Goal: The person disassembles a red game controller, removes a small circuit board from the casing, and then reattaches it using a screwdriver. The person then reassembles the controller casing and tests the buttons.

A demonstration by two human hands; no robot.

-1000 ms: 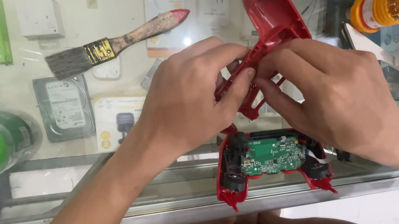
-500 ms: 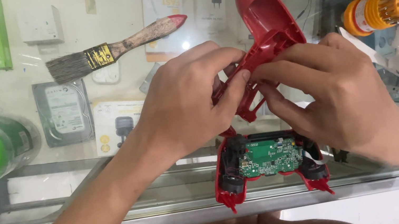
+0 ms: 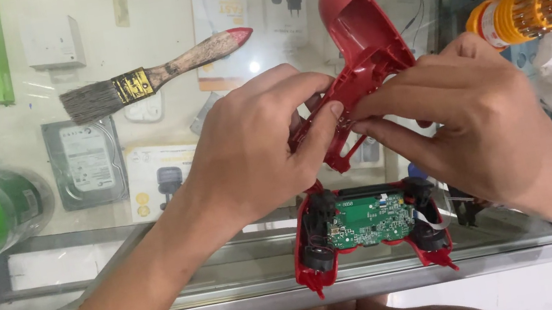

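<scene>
now both hands (image 3: pixel 361 134) on red shell (image 3: pixel 364 38)

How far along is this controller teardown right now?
Done: the red shell half is off the controller body, whose green circuit board lies bare on the glass counter. In hand: left hand and right hand both grip the shell, fingertips meeting at its middle. Left: the board is not yet out of its half; the screwdriver bit set lies untouched.

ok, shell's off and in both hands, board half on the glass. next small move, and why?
Probably set the red shell down left of the board half. Both the left hand and right hand are taken up gripping it, and the green board sits exposed near the glass edge.
</scene>
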